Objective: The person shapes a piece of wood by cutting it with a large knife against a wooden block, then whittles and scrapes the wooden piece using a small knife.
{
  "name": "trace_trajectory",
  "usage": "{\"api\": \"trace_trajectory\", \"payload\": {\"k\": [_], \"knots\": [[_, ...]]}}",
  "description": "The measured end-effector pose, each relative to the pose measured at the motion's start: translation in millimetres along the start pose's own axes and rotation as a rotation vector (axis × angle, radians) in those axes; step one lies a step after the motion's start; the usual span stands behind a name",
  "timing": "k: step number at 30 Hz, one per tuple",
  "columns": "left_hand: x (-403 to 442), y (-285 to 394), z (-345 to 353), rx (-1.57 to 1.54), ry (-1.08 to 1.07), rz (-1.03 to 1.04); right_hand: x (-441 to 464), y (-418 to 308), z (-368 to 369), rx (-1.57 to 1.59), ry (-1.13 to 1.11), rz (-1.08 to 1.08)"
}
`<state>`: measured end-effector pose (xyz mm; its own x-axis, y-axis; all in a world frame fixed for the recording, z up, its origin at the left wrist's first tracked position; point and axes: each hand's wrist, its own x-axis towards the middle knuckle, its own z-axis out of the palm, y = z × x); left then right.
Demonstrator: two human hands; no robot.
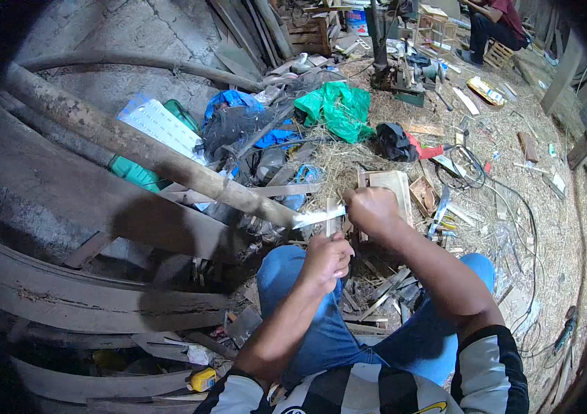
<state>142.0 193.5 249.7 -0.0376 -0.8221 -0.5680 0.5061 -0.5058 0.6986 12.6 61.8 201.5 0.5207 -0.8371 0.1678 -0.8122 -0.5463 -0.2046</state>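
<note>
My right hand (374, 209) is closed round the handle of a knife, whose bright blade (313, 219) points left. Just below it, my left hand (326, 261) grips a narrow wooden strip (333, 219) that stands up out of the fist. The blade lies across the upper part of this strip; exactly how the edge meets the wood is too blurred to tell. Past my right hand is a pale wooden board (393, 185), partly covered by the hand. A small wooden box (423, 194) rests on the ground to its right.
A long pole (148, 148) slants in from the left, its end near the blade. Green plastic bag (338, 110), black cables (531, 228), a handsaw (438, 214) and wood scraps lie around. A yellow tape measure (202, 379) sits lower left. Another person (497, 27) sits far right.
</note>
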Motion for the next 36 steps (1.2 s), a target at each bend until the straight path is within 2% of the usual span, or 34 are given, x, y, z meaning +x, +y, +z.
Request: {"api": "trace_trajectory", "payload": {"k": [1, 2, 3, 4, 6, 8, 10, 12, 15, 20, 28, 30, 32, 34, 35, 36], "knots": [[-9.4, -0.3, 1.9, 0.000, -0.003, 0.004, 8.2, 38.4, 26.1, -0.047, 0.051, 0.059], [-29.2, -2.5, 2.4, 0.029, 0.037, 0.053, 14.2, 92.0, 18.2, 0.027, 0.173, 0.246], [-42.2, -0.6, -2.2, 0.062, 0.083, 0.107, 18.8, 124.9, -7.7, -0.033, 0.102, 0.374], [-43.7, 3.1, -10.0, 0.060, 0.096, 0.120, 24.1, 117.4, -40.1, -0.014, 0.114, 0.431], [-40.8, 1.4, -21.3, 0.026, 0.059, 0.105, 19.4, 86.2, -53.0, -0.020, 0.106, 0.338], [-31.4, 6.9, -14.1, -0.017, 0.034, 0.092, -4.3, 36.0, -44.9, 0.051, 0.182, 0.154], [-25.2, 11.3, -4.5, -0.105, -0.038, 0.022, -24.1, -12.0, -68.4, 0.083, -0.011, 0.026], [-19.1, 7.9, -2.8, -0.098, -0.067, -0.004, -31.1, -30.3, -67.9, 0.141, 0.019, -0.097], [-15.3, 7.8, 3.4, -0.114, -0.080, -0.051, -33.4, -39.4, -59.9, 0.167, 0.052, -0.119], [-14.6, 7.2, 9.8, -0.083, -0.176, -0.036, -25.7, -26.6, -49.2, 0.134, -0.008, -0.108], [-9.5, 13.2, 8.6, -0.020, -0.112, -0.051, -8.7, 0.7, -42.4, 0.063, -0.032, -0.035], [-18.3, 7.9, 7.2, -0.030, -0.126, -0.046, 12.2, 66.5, -8.9, -0.017, 0.114, 0.249], [-38.0, 3.8, 6.8, -0.021, -0.187, -0.012, 18.2, 97.1, -51.5, 0.011, 0.055, 0.425], [-28.7, 5.3, -7.7, -0.075, -0.073, 0.025, 14.1, 62.6, -64.3, 0.081, 0.109, 0.410], [-25.5, 9.9, -9.5, -0.091, -0.098, 0.050, 7.4, 48.2, -53.8, 0.061, 0.104, 0.303], [-24.2, 9.8, -10.0, -0.107, -0.117, 0.065, -7.7, 19.9, -67.8, 0.091, -0.004, 0.250]]}}
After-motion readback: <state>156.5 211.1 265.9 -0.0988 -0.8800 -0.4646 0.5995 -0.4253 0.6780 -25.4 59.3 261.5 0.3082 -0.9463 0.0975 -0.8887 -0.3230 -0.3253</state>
